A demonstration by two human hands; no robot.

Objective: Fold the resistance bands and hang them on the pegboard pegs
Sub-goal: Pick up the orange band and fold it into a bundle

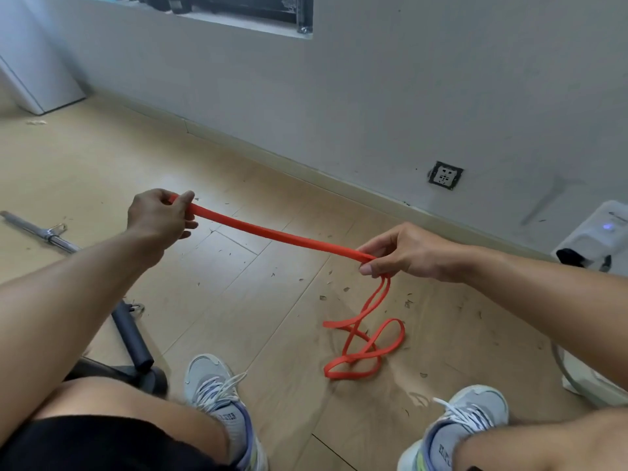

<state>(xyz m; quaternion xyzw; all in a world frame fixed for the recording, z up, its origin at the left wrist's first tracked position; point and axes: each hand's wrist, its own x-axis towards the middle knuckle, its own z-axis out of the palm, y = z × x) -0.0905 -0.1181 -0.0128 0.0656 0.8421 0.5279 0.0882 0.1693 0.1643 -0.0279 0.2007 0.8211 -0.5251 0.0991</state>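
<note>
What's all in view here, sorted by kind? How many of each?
Orange resistance band: 1, held by the left hand and right hand
Hands: 2
Grey sneakers: 2
Metal bar: 1
Black roller handle: 1
Wall socket: 1
White device: 1
Total: 9

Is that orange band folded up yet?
Partly: the orange rubber resistance band is doubled between both hands, its rest lying in loose loops on the floor.

Soft, even daylight filling the room, faint shadows lying under the arms, wide-angle lens bending the edges, everything looking slightly smeared.
</note>
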